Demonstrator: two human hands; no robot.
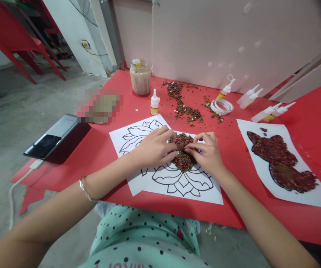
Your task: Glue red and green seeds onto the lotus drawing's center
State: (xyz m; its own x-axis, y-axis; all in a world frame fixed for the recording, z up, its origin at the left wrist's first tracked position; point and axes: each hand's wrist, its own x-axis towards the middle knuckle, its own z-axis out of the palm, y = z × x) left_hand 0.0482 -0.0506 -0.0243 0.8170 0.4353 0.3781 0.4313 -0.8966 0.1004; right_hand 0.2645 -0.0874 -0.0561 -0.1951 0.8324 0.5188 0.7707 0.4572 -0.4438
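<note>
A white sheet with a black flower outline point(177, 182) lies on the red table point(101, 149). Its centre is filled with small red and green beans point(184, 158). My left hand point(154, 147) rests on the left side of that bean patch, fingers curled and pressed against the beans. My right hand point(207, 150) sits at the patch's right side, its fingertips pinched together on the beans. Whether either hand holds a bean is too small to tell.
Loose beans point(184, 106) lie scattered at the back. Around them stand a jar point(140, 77), a small glue bottle point(154, 102), several more glue bottles point(269, 111) and a tape ring point(221, 107). A second sheet with a filled bean shape point(283, 162) lies right. A phone point(55, 137) sits on the left edge.
</note>
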